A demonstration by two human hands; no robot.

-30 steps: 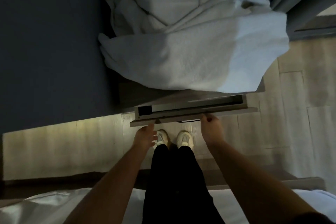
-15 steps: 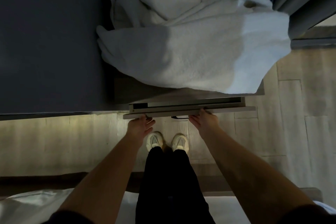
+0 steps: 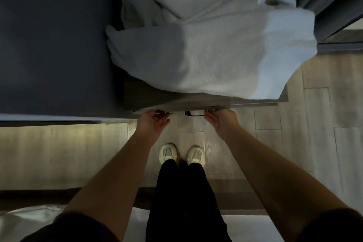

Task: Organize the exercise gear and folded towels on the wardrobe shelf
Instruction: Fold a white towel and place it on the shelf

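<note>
Drawer front (image 3: 206, 106) is shown pushed almost flush beneath the shelf (image 3: 141, 96). One second earlier its open interior was exposed; now only a thin edge and the dark handle (image 3: 193, 114) are seen. Left hand (image 3: 152, 124) and right hand (image 3: 222, 121) are placed against that edge, one on each side of the handle. The fingers (image 3: 163, 122) are loosely extended, pressing rather than gripping, and nothing is held. White towels (image 3: 196, 55) are heaped on the shelf directly above, rumpled rather than folded, with one corner overhanging the shelf's front at the right. No exercise gear is visible. With the drawer judged nearly shut, the shelf is left unobstructed, and the towels remain to be folded and stacked.
</note>
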